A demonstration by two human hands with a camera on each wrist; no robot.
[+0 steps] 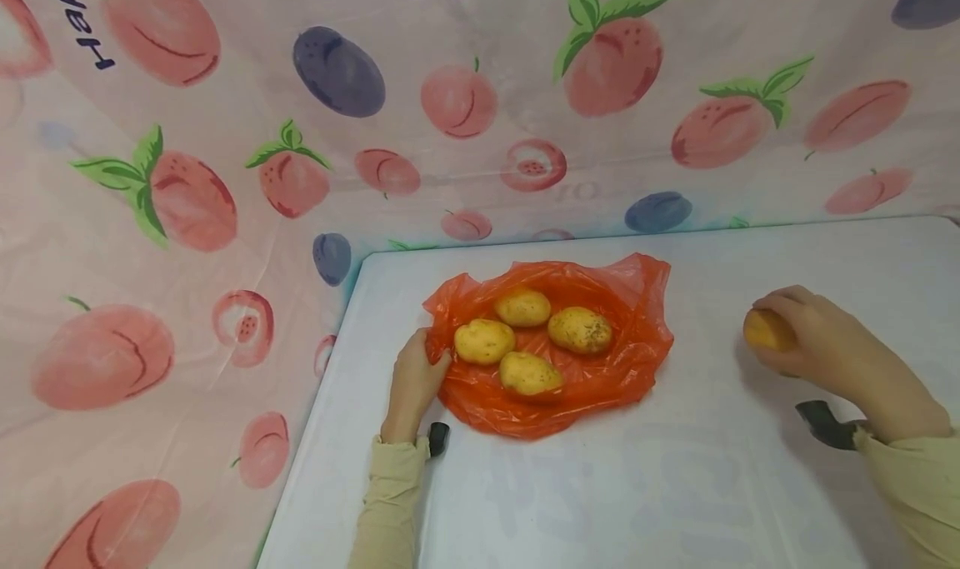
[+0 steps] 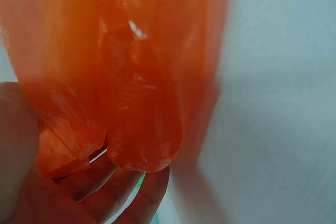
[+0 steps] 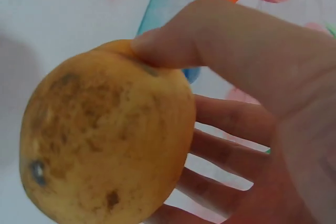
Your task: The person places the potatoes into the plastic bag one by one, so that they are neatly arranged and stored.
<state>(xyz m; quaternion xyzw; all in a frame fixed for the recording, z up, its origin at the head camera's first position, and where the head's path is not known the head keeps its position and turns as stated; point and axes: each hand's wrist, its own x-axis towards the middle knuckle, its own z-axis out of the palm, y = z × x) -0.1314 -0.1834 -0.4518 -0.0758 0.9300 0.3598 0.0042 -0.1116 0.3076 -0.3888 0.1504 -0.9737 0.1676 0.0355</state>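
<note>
An orange plastic bag (image 1: 577,423) lies spread open on the table, with several yellow potatoes (image 1: 484,341) sitting in it. At its left edge my left hand (image 1: 415,379) pinches the thin film; in the left wrist view the fingers (image 2: 147,195) are behind the bag's folds (image 2: 142,119) and the thumb is in front. Off to the right, my right hand (image 1: 821,348) grips a single potato (image 1: 767,331) above the table. Brown blotches and a small dark spot mark this potato (image 3: 105,140) in the right wrist view, its thumb side pressed by my thumb (image 3: 178,40).
The white table (image 1: 600,502) runs under everything, its left and back edges meeting a hanging cloth (image 1: 480,44) printed with fruit. Dark wrist camera mounts (image 1: 825,425) stick out near both cuffs. Table surface separates the bag from my right hand.
</note>
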